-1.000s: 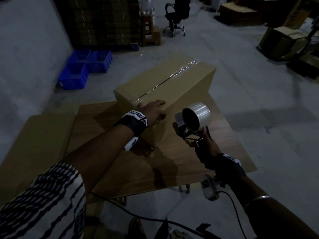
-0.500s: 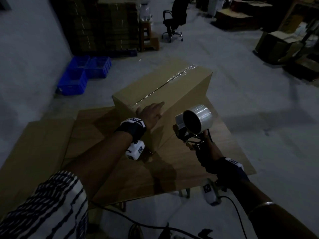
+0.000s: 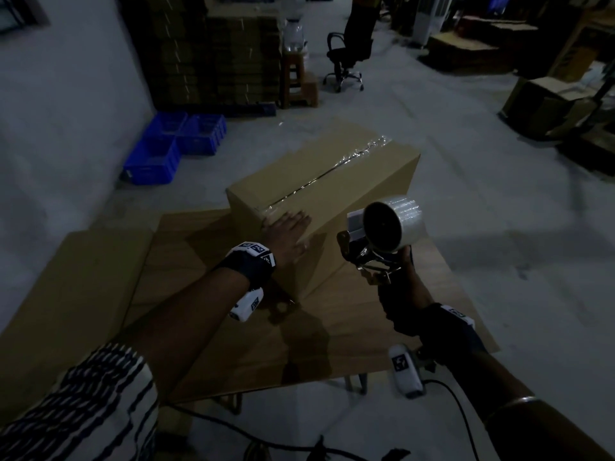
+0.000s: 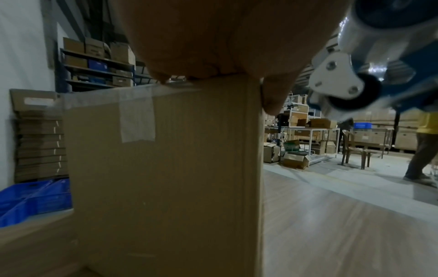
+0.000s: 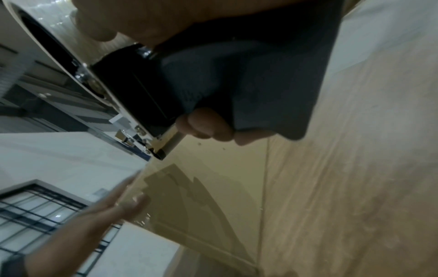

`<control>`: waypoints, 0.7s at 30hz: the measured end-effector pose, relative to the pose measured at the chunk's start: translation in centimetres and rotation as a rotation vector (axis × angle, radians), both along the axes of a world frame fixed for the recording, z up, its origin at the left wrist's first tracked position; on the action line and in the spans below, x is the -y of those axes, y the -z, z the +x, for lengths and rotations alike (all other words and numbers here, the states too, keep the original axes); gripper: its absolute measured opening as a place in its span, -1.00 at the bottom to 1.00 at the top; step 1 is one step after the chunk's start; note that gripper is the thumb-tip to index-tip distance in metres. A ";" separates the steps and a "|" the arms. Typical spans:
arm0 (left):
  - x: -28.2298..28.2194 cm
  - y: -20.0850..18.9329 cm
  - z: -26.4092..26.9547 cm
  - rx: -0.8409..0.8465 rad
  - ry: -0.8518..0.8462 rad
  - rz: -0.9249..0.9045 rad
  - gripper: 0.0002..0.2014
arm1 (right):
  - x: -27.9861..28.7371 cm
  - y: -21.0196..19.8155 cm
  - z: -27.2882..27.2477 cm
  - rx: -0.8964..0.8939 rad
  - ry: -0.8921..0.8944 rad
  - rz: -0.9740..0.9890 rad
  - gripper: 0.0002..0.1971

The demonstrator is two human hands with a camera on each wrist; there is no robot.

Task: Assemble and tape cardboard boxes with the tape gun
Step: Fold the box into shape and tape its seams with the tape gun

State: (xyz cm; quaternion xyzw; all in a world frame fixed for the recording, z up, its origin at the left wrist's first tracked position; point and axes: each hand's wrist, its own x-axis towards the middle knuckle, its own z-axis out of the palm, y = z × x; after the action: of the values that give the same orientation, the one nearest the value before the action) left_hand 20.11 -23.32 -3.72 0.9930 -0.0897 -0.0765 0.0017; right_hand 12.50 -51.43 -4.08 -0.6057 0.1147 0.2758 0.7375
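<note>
Wooden table [image 3: 382, 327] | 1 box [image 3: 332, 181] | 1 tape gun [image 3: 382, 241] | 2 hands

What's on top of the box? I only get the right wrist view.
Observer: Clear tape runs along the top seam of the box.
Operator: Does it wrap over the near end?
Observer: Yes, the left wrist view shows a tab stuck down the end face.
Operator: Is the tape gun touching the box?
Observer: No, the right hand holds the tape gun up, off to the box's right.
</note>
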 end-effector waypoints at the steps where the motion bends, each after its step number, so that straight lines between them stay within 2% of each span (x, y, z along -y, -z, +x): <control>1: -0.2 -0.2 -0.3 -0.006 0.004 -0.007 -0.34 | 0.0 -0.3 0.1 0.001 -0.008 0.006 -0.02; 9: -3.0 -2.8 -5.1 -0.083 0.017 -0.192 -0.26 | -0.1 -2.3 0.6 0.031 -0.089 0.054 -0.06; 13: -4.3 -4.6 -8.2 -0.076 -0.019 -0.282 -0.30 | -0.7 -3.4 0.3 0.120 -0.151 0.114 0.08; 21: -6.7 -6.5 -12.0 -0.115 -0.163 -0.221 -0.36 | -1.7 -6.0 -0.8 0.184 -0.248 0.091 -0.17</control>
State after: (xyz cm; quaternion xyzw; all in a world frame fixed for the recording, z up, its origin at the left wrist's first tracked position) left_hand 8.09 -16.65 2.77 0.9848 -0.0163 -0.1224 0.1225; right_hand 11.68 -49.69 1.97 -0.6039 -0.0415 0.3131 0.7318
